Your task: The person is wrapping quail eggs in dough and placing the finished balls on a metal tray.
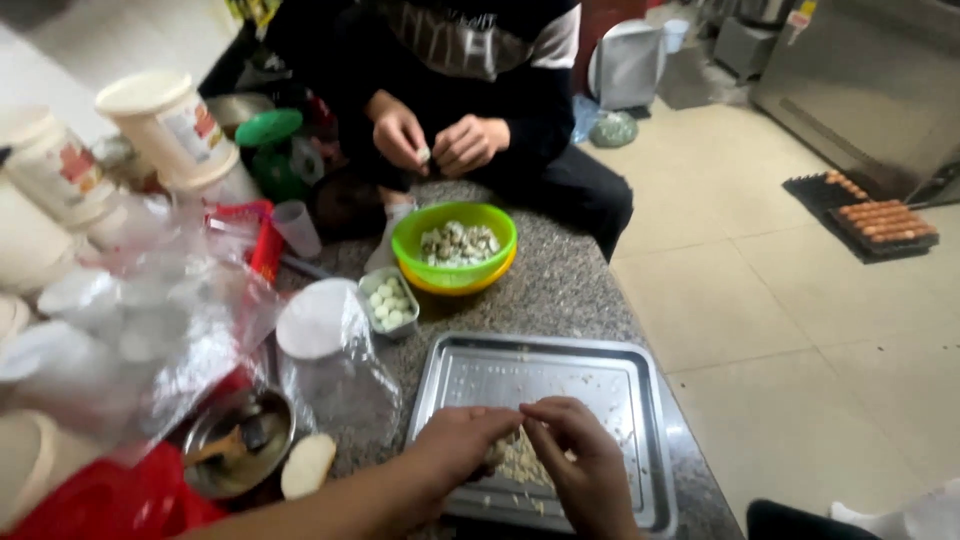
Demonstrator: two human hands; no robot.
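My left hand [455,445] and my right hand [580,460] meet fingertip to fingertip over a metal tray [620,375] on the speckled stone counter. They pinch a small pale egg between them, above a heap of shell bits [522,465] on the tray. Beyond the tray stands a green bowl [455,258] filled with small speckled eggs, nested in a yellow bowl. A small clear tub [388,300] of peeled white eggs sits to its left. Across the counter another person's hands [430,140] hold a small egg.
Clear plastic bags [330,370] and large white tubs [170,120] crowd the left side. A metal bowl with a spoon [235,450] and a red container [110,500] lie at near left. On the tiled floor at right sits a black tray of sausages [875,220].
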